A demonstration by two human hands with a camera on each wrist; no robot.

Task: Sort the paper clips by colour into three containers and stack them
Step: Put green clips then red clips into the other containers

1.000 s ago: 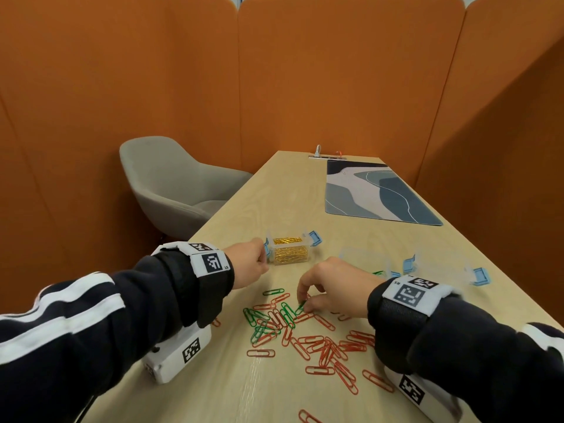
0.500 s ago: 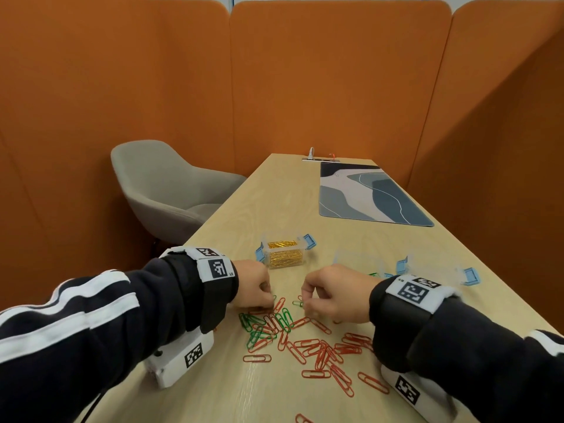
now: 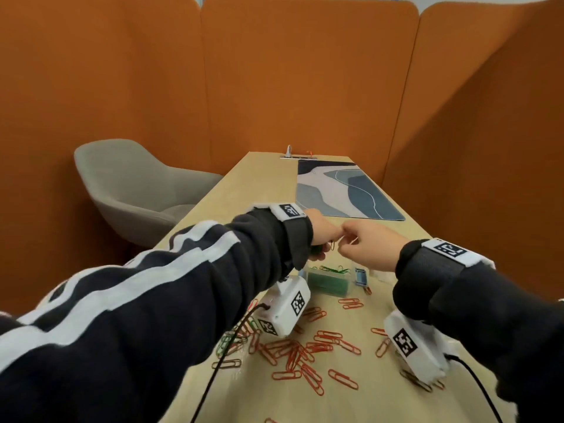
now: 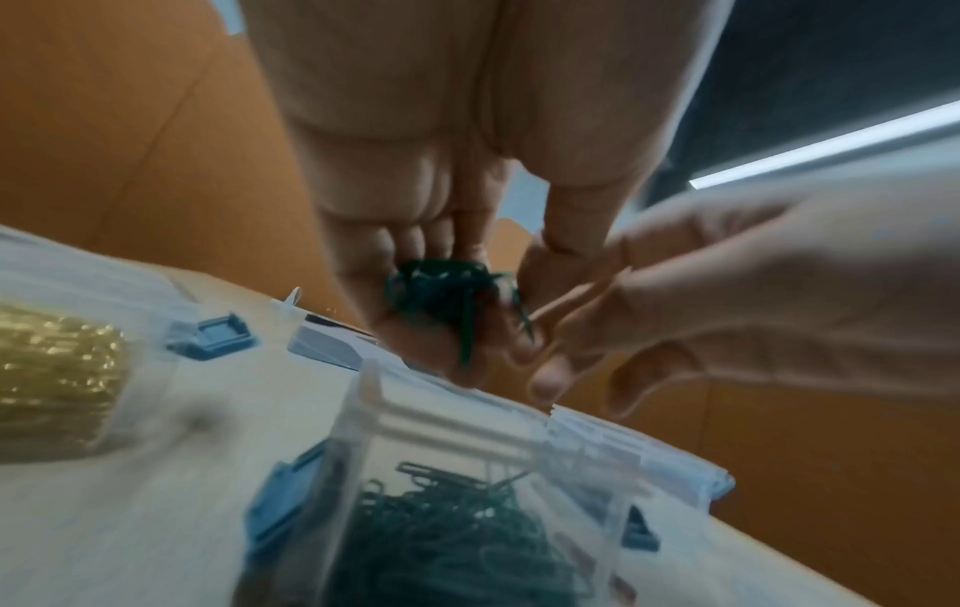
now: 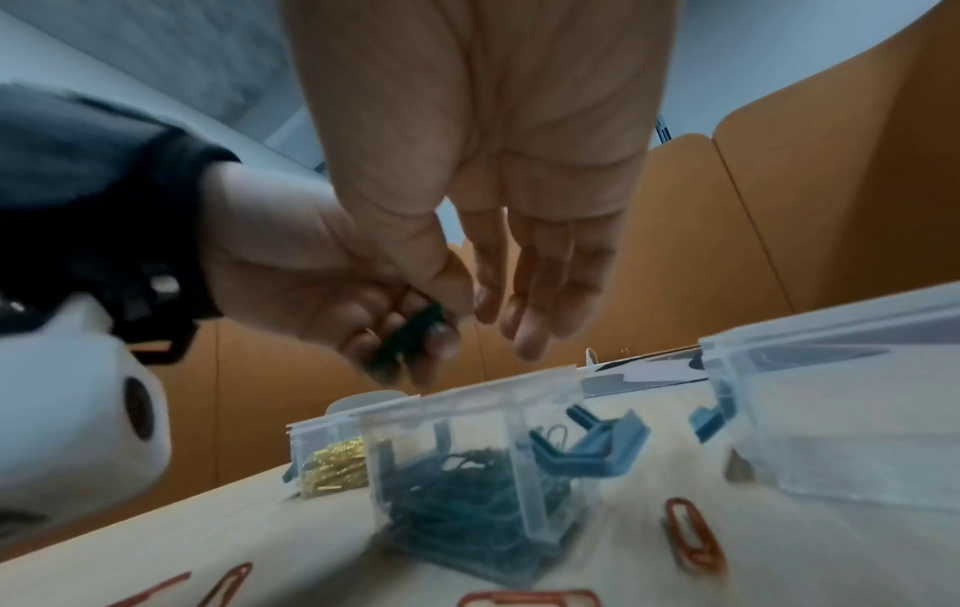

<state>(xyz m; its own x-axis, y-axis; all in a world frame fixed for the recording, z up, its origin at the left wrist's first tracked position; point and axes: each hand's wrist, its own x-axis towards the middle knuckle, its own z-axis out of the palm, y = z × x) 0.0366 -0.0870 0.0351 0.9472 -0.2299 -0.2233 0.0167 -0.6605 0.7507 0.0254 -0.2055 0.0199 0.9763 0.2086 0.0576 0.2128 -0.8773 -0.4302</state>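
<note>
A: Left hand [image 3: 323, 236]?
B: Raised over the table [image 3: 238, 190], fingers curled round a bunch of green clips [image 4: 446, 295] — bunch sits in the cupped fingers, a couple of ends poking out.

A: Right hand [image 3: 366, 248]?
B: Right up against the left one, fingertips touching or nearly. Thumb and forefinger close together at the bunch; the other fingers hang loosely straight. Whether it actually pinches a clip, cannot tell — blurred in both wrist views.

A: Where are the containers?
B: Clear green-clip box [image 3: 329, 280] directly under the two hands, open, well filled with green clips, blue latches at its sides. Gold-clip box [image 5: 332, 464] just beside it on the left, also filled. Third clear box [image 5: 841, 415] on the right of the green one, near but apart; contents cannot be told.

A: Loose clips?
B: Red clips [image 3: 305, 349] scattered on the table nearer the person, between the two white wrist camera units. A few loose green clips [image 3: 225, 346] at the left edge of that pile, partly behind the left sleeve.

A: Anything else?
B: Grey chair [image 3: 131, 190] left of the table, patterned desk mat [image 3: 345, 190] at the far end, orange partition walls [image 3: 305, 71] around.
</note>
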